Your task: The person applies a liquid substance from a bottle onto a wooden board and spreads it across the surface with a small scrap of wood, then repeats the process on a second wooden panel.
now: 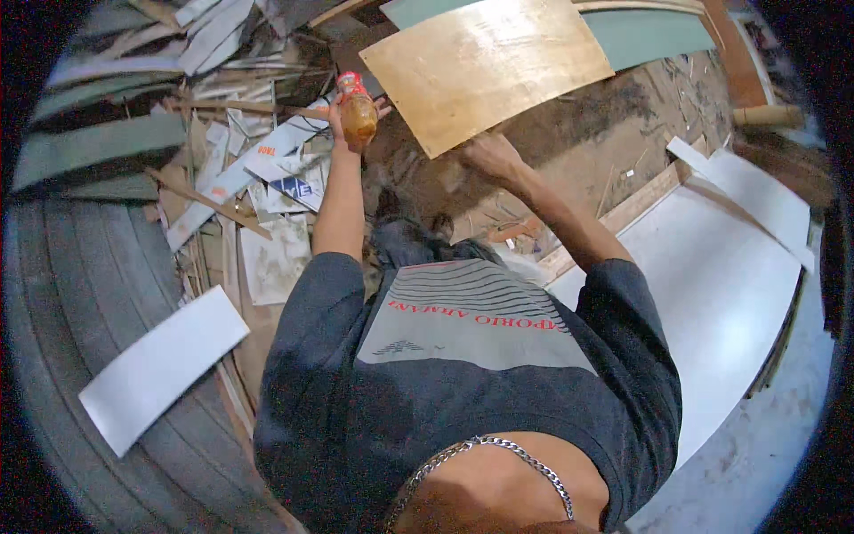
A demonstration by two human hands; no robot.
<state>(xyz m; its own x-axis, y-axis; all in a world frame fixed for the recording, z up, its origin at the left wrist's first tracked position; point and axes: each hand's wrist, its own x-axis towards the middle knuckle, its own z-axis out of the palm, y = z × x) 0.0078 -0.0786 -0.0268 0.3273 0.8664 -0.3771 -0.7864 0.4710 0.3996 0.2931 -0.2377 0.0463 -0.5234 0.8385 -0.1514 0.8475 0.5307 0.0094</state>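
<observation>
From where I stand, taking twelve o'clock as straight ahead of the worker, the bottle (359, 120) sits at eleven o'clock in the left hand (339, 127), its red end pointing away and its rounded amber end toward the worker's body. The thumb shows on one side and the fingers on the other, so the hand is closed around it from beneath, though how tightly I can't tell. It looks light enough for one hand, with a smooth wall that could turn slippery; whether it would squeeze or stay rigid I can't say, and the amber body seems the natural place to hold. The right hand (494, 160) is at one o'clock, fingers curled beside the near edge of the board (487, 76); whether they pinch that edge or something small is hidden from me. The board lies from twelve to one, golden, glossy and flat-faced; I'd judge it thin, fairly stiff and best held by two opposite edges, minding the corners. Matte green panels (654, 40) show beneath it. At three to four o'clock spreads a sleek white sheet (712, 329), with a narrower white strip (756, 205) across its far end; at eight there's a smooth white offcut (165, 369), and toward ten, rough, splintery scrap wood (209, 40).
</observation>
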